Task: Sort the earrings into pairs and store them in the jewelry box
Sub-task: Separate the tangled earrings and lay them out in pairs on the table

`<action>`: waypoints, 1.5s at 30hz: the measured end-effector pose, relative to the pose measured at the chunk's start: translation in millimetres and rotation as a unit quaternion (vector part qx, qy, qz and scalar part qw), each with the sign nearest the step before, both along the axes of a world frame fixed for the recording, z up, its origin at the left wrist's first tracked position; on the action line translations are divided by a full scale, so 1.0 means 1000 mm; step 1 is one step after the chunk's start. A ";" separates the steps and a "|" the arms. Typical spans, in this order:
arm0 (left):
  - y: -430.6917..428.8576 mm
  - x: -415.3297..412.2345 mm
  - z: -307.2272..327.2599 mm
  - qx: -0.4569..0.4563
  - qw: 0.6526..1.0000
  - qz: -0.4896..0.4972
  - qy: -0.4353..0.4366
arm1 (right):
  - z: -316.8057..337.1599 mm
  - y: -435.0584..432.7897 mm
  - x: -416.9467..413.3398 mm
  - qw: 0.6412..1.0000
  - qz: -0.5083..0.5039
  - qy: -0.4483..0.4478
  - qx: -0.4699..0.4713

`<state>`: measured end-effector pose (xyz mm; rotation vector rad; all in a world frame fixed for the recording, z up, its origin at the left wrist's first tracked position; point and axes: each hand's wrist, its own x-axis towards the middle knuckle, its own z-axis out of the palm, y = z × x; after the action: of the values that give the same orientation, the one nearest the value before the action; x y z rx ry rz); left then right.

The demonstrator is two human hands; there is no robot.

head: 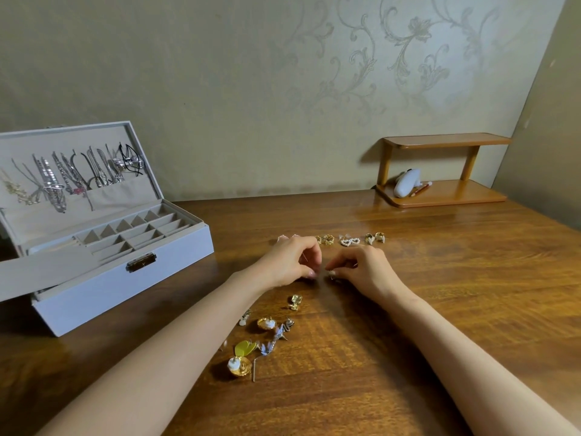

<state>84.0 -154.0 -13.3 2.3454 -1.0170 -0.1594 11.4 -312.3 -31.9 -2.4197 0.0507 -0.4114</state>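
Observation:
My left hand [290, 262] and my right hand [361, 267] meet at the table's middle, each pinching a small earring at the fingertips; the pieces are mostly hidden. Beyond the hands lies a row of paired earrings: a gold pair [325, 239], a pearl heart pair [349, 241], another gold pair [375, 237]. Loose earrings lie nearer me: a gold square one [295, 301], a gold round one [266, 323], a yellow petal one [244, 347], a silver-blue dangling one [275, 336]. The white jewelry box [103, 278] stands open at the left, its compartments bare.
Necklaces hang inside the box lid [63, 177]. A small wooden shelf [440, 171] stands at the back right, holding a white object [407, 182]. The wall runs close behind the wooden table [440, 309].

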 end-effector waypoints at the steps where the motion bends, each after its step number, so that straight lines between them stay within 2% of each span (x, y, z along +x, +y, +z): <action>1: -0.001 -0.001 0.000 -0.013 1.000 -0.008 0.014 | 0.000 0.000 0.000 1.000 -0.004 -0.006 -0.003; 3: -0.003 -0.003 0.002 -0.023 0.999 -0.018 0.016 | -0.001 -0.001 -0.001 1.000 -0.009 -0.013 -0.007; 7: -0.003 -0.004 0.001 0.011 0.999 -0.035 -0.039 | -0.002 -0.003 -0.002 1.000 -0.009 -0.013 0.001; 11: 0.002 -0.003 -0.001 0.012 0.998 0.007 -0.065 | -0.001 -0.005 -0.001 1.000 -0.018 -0.007 0.007; 15: 0.000 -0.005 -0.005 0.093 0.988 0.034 -0.121 | -0.003 -0.001 0.001 1.000 -0.026 -0.016 -0.002; 20: -0.009 -0.004 -0.004 0.084 0.983 0.046 -0.158 | -0.004 -0.002 0.007 0.999 -0.035 -0.018 -0.012; 31: -0.025 0.017 0.000 0.089 0.978 0.089 -0.166 | -0.006 -0.003 0.028 0.993 -0.114 -0.019 -0.037; 38: -0.024 0.023 -0.002 0.090 0.977 0.094 -0.168 | -0.007 0.000 0.031 0.990 -0.123 -0.017 -0.073; 45: -0.003 0.020 0.007 0.041 0.974 0.123 -0.187 | -0.001 -0.004 0.019 0.990 -0.126 -0.051 -0.029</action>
<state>103.8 -157.2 -5.9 2.6125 -0.8872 0.3548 30.4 -316.1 -33.3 -2.4526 0.3049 -0.6586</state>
